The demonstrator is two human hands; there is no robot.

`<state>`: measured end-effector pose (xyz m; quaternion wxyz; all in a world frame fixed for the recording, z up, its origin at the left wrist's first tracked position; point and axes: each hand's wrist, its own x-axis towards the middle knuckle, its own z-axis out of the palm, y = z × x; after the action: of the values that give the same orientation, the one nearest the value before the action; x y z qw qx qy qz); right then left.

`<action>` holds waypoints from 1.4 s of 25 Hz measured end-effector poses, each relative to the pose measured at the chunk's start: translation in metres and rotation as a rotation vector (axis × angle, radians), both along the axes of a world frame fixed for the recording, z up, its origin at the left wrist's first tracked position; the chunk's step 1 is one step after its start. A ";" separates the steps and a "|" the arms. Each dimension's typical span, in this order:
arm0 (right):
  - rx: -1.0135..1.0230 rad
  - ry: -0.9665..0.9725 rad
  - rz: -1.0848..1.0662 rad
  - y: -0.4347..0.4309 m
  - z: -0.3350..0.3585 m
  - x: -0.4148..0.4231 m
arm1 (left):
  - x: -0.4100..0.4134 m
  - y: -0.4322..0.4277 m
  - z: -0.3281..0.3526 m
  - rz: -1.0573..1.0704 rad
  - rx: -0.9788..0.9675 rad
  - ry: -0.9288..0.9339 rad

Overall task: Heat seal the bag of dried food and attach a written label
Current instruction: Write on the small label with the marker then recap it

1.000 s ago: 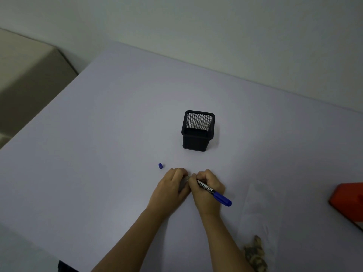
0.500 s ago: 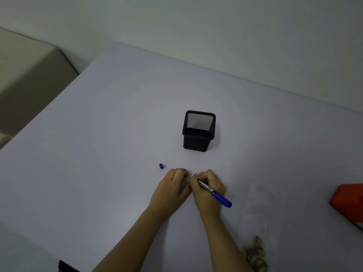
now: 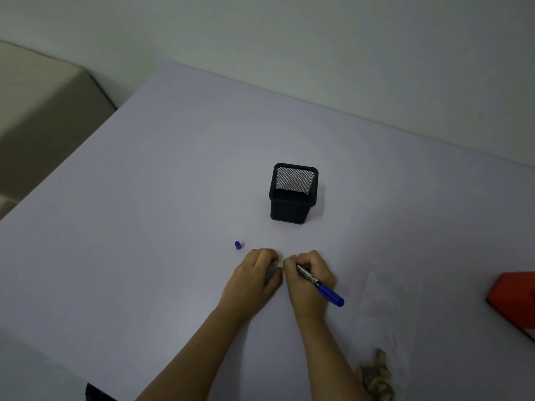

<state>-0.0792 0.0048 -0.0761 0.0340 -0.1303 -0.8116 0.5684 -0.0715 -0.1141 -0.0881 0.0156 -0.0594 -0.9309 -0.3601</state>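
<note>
The 2 hands meet knuckle to knuckle low on the table (image 3: 173,169). The left hand (image 3: 254,277) curls its fingers down onto a small white label (image 3: 278,264), mostly hidden between the hands. The right hand (image 3: 311,280) is closed around a marker (image 3: 320,285), its blue end pointing back to the right and its tip hidden at the label. The blue cap (image 3: 237,245) lies just left of the hands. A black mesh pen holder (image 3: 293,195) stands beyond them. To the right lies the clear bag (image 3: 382,319), dried food (image 3: 376,377) at its near end, and a red object (image 3: 514,299) sits at the right edge.
</note>
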 end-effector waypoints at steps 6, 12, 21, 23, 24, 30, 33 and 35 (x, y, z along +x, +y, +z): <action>0.035 -0.012 0.023 0.001 -0.014 -0.001 | 0.000 -0.001 0.001 -0.010 0.009 -0.005; 0.064 -0.046 0.041 0.003 -0.024 -0.002 | 0.000 0.000 0.003 -0.013 0.007 -0.009; 0.044 -0.026 0.006 0.003 -0.025 -0.003 | 0.000 -0.001 0.001 -0.011 0.005 -0.010; 0.038 -0.025 0.006 0.003 -0.024 -0.003 | 0.000 0.000 0.002 -0.010 0.002 -0.005; 0.043 -0.031 0.005 0.003 -0.025 -0.002 | 0.000 0.000 0.002 -0.011 0.000 -0.002; 0.046 -0.033 -0.019 0.003 -0.024 -0.002 | 0.000 0.000 0.001 -0.012 -0.003 -0.006; 0.049 -0.029 -0.022 0.003 -0.023 -0.001 | 0.000 0.000 0.001 -0.011 0.001 -0.003; 0.058 -0.029 -0.025 0.003 -0.024 -0.001 | 0.000 -0.001 0.000 -0.010 -0.003 -0.001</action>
<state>-0.0801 0.0074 -0.0998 0.0331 -0.1479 -0.8265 0.5422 -0.0714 -0.1148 -0.0880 0.0134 -0.0639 -0.9311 -0.3588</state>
